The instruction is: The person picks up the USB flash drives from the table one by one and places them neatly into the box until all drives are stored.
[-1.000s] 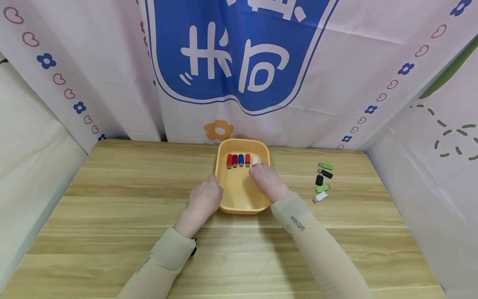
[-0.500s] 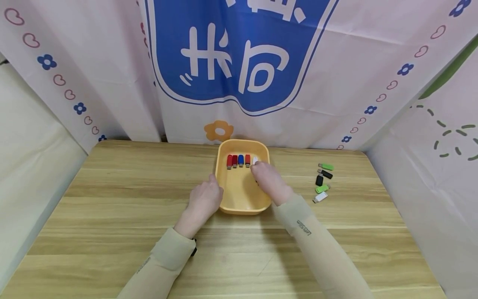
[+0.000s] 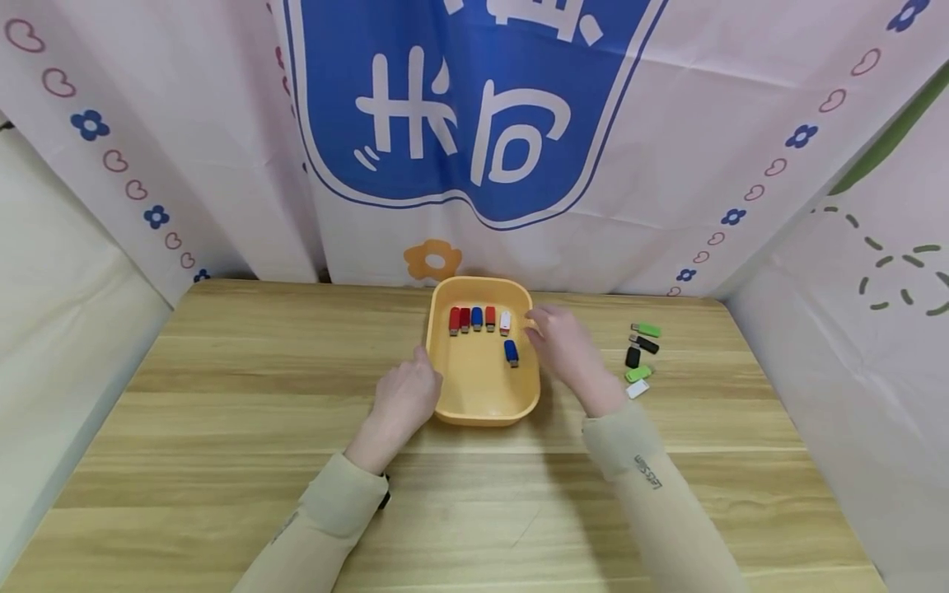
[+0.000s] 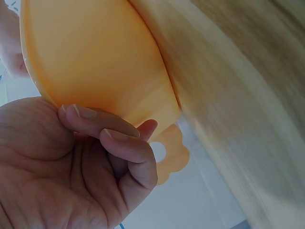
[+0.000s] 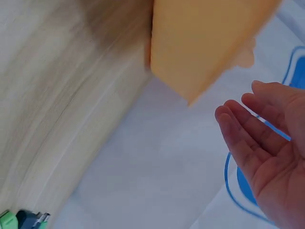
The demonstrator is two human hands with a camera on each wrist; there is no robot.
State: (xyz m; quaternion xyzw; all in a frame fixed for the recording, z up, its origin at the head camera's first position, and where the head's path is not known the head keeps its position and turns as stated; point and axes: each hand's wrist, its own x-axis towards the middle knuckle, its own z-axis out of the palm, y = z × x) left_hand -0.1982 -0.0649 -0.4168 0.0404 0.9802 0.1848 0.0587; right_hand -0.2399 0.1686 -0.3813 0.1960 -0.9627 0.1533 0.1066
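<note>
A yellow tray (image 3: 474,399) sits at the table's back edge. My left hand (image 3: 406,391) grips its left rim, fingers curled in the left wrist view (image 4: 95,157). Over the right rim hovers my right hand (image 3: 567,346), holding nothing; its fingers are loosely bent in the right wrist view (image 5: 271,138). Inside the tray, a row holds a red USB stick (image 3: 455,321), a dark red one (image 3: 465,319), a blue one (image 3: 477,319), another red one (image 3: 490,319) and a white one (image 3: 505,323). Below the row lies a second blue USB stick (image 3: 511,353).
To the right of the tray, a loose group lies on the wooden table (image 3: 259,371): a green USB stick (image 3: 648,330), two black ones (image 3: 633,357), a second green one (image 3: 638,374) and a white one (image 3: 638,389). A printed curtain (image 3: 474,123) hangs behind.
My right hand has let go of the blue USB stick and moved right and up out of the tray, uncovering it and the white one. The left hand stays on the rim.
</note>
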